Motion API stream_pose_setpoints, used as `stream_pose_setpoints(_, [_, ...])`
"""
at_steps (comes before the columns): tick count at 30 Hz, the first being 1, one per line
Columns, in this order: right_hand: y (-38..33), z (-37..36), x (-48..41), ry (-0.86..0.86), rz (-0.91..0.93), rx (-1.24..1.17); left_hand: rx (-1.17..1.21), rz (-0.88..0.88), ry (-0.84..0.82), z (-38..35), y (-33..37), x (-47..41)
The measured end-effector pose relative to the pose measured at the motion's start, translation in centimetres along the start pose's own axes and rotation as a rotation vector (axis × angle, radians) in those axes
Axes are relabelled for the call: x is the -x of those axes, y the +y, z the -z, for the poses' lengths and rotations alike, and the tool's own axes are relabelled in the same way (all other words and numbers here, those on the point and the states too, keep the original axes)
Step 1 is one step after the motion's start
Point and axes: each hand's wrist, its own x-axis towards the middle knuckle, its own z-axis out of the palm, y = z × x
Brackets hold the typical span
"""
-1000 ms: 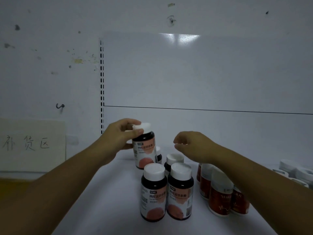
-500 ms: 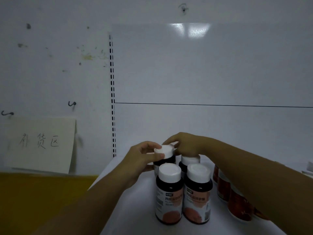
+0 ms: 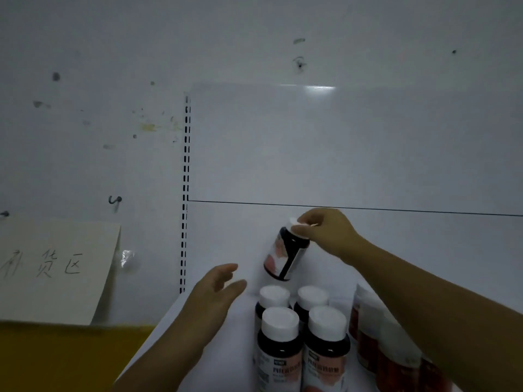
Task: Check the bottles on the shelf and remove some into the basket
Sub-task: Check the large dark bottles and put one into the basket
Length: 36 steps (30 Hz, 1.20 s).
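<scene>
1. Stained, pockmarked white wall [image 3: 85, 66] filled upper bkgd.
2. Glossy white rear panel [image 3: 353, 148] caught a ceiling-light glare [image 3: 319, 89]; dim room otherwise.
3. Slotted black upright strip [image 3: 186, 193] ran vertically.
4. Cream handwritten paper sign [image 3: 56, 270] hung left, above a yellow surface [image 3: 65, 360].

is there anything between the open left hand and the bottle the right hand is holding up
No. In the head view, only bare white shelf back panel shows between the left hand and the tilted bottle held by its cap in the right hand.
</scene>
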Motion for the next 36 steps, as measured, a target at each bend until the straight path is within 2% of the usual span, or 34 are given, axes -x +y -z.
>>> stream_pose_setpoints(3, [-2.4,2.6,0.5,0.116,-0.011,-0.242,0.160,-0.083,0.117,0.1,2.3,1.6])
stream_pose_setpoints(6, [-5.0,4.8,2.2,0.150,0.033,-0.350,0.376,-0.135,0.065,-1.3,4.7,3.6])
stream_pose_setpoints(8, [-6.1,6.1,3.9,0.133,0.052,-0.374,0.499,-0.083,-0.029,-3.0,5.6,4.5])
stream_pose_setpoints(11, [-6.9,8.4,7.0,0.121,0.058,-0.348,0.695,0.116,-0.196,-6.0,5.9,5.4])
stream_pose_setpoints(15, [-7.0,11.7,11.9,0.106,0.016,-0.218,0.976,0.326,-0.623,-10.1,4.2,7.7])
stream_pose_setpoints(17, [-6.5,13.7,14.7,0.100,-0.036,-0.114,1.043,0.410,-0.744,-12.4,3.0,9.1])
stream_pose_setpoints(22, [-3.9,19.4,21.9,0.088,-0.210,0.171,1.142,0.658,-0.936,-19.0,0.0,13.4])
stream_pose_setpoints(27, [-0.2,24.8,28.3,0.049,-0.402,0.235,1.132,0.922,-1.101,-25.9,-2.5,17.5])
stream_pose_setpoints(36, [12.9,36.3,41.1,0.097,-0.735,0.301,0.805,1.109,-1.054,-42.4,-5.6,26.6])
